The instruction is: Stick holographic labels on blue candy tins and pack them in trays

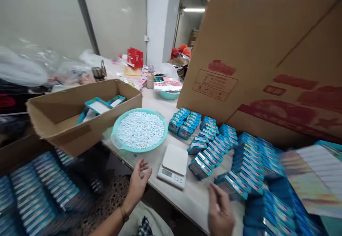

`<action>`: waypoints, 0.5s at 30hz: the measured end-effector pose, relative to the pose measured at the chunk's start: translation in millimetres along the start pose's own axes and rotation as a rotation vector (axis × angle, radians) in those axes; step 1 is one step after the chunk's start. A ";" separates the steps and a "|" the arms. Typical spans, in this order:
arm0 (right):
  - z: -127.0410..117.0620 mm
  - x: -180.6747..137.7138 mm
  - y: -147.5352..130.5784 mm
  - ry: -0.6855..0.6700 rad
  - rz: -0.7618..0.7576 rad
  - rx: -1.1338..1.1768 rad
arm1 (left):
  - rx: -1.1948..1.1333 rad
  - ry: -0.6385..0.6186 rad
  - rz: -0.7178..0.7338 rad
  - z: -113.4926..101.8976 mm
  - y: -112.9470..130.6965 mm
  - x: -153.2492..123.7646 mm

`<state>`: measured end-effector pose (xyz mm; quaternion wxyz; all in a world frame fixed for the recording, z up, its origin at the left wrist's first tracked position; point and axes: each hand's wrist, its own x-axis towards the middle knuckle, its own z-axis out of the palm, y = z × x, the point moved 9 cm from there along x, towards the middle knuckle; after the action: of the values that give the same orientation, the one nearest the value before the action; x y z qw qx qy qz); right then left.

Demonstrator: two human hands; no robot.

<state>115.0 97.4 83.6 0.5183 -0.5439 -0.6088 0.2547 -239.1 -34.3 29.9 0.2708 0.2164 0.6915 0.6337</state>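
My left hand (139, 182) hovers open, palm turned inward, at the near edge of the table just left of a small white scale (174, 165). Blurred by motion, my right hand (220, 211) is low at the table edge, fingers partly stretched out beside the nearest small blue boxes (229, 150); nothing shows in it. Those boxes lie in several rows across the table to the right. Behind the scale stands a teal basin (117, 140) full of small white pieces (140, 129).
An open cardboard box (66, 122) with a few teal boxes inside sits at left. A large flattened carton (267, 61) leans at right. More blue boxes fill a carton (34, 189) lower left. Clutter, bags and a teal bowl (169, 94) lie at the back.
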 end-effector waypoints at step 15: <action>129.6 -32.3 5.7 -0.109 0.101 0.082 | 0.239 -0.321 -0.161 77.5 -16.9 50.9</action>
<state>-4.5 101.9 24.0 0.4926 -0.5379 -0.5968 0.3343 -226.8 55.6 4.1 0.3997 0.2893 0.7246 0.4811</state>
